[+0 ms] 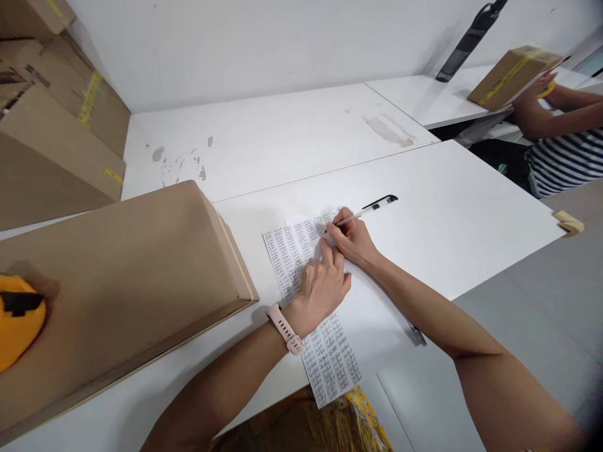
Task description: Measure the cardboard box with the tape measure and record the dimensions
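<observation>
Head view: handwriting on a paper sheet (332, 361) looks well along; the sheet lies on the white counter (471, 201) under both hands, its lower end overhanging the near edge; small script in close columns fills the visible left and lower parts; more lines show at the top, by the pen tip; what is left can't be told, as hands and forearms hide the middle and right part.

Right hand (355, 242) grasps a clear pen with black clip (379, 204), tip down at the writing; left hand (323, 282) is released, grasping nothing visible, fingers bent and resting on the sheet, fingertips just beside the pen tip; pink-strapped watch (285, 329) on that wrist.

Edges and room: large cardboard box (141, 270) bounds the left side, near the sheet; orange object (19, 320) on it, cut off by frame; more cardboard boxes (61, 144) behind; open counter runs beyond the sheet to the wall and rightward to a corner with a tan guard (568, 224); near edge leaves little margin; black bottle (466, 50) and co-worker's arm (570, 116) are well apart, far right.
</observation>
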Tool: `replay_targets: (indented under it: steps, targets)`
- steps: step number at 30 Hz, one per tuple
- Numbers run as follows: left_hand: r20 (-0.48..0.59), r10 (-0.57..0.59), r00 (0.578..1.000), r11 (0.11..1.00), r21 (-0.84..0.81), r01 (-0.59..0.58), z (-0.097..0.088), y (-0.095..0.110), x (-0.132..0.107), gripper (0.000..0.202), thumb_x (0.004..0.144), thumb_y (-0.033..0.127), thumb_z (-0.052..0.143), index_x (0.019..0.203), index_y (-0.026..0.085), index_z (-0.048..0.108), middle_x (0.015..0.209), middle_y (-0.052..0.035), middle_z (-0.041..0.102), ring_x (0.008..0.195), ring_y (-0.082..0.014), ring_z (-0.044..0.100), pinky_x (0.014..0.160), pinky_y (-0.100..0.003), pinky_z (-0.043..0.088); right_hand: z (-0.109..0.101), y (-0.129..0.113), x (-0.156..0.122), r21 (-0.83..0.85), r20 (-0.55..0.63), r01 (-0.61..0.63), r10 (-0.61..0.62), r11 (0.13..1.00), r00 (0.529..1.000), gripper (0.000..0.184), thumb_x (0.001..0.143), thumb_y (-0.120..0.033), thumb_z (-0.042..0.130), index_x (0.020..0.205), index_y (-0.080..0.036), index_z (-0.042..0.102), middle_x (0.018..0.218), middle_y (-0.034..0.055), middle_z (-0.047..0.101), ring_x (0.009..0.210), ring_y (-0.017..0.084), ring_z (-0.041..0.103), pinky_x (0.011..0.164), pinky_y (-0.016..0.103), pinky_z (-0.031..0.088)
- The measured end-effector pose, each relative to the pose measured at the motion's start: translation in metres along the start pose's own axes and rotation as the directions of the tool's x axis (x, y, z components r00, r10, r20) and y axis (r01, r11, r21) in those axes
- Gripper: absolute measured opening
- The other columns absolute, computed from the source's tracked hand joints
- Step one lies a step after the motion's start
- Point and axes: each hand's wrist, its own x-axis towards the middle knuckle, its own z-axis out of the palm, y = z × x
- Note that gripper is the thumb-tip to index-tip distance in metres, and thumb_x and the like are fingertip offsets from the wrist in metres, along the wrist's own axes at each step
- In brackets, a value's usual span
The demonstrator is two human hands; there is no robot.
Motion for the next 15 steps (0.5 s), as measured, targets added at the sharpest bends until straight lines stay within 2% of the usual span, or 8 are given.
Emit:
replay_targets:
  steps: [6, 15]
  targets:
    - [0.022, 0.005, 1.0, 1.0, -0.023, -0.005, 0.0002, -0.0007, -0.0001, 0.057, 0.103, 0.043, 0.046, 0.146, 0.005, 0.046, 0.148, -0.0295, 0.051, 0.079, -0.0245, 0.074, 0.062, -0.033, 0.06, -0.0002, 0.0009, -0.0005, -0.025, -0.008, 0.007, -0.007, 1.0, 1.0, 0.018, 0.084, -0.029, 0.059, 0.075, -0.024, 0.045, 0.059, -0.0055, 0.044, 0.056, 0.012, 0.04, 0.056, 0.031, 0.033]
    - [-0.008, 0.019, 1.0, 1.0, -0.015, -0.019, 0.0017, -0.0015, -0.0018, 0.056, 0.103, 0.043, 0.044, 0.145, 0.005, 0.047, 0.149, -0.0291, 0.05, 0.081, -0.0249, 0.074, 0.061, -0.033, 0.06, -0.0001, -0.0012, -0.0011, -0.017, -0.022, 0.016, -0.017, 1.0, 1.0, 0.019, 0.082, -0.028, 0.059, 0.072, -0.024, 0.043, 0.06, -0.0053, 0.043, 0.057, 0.013, 0.04, 0.056, 0.031, 0.033]
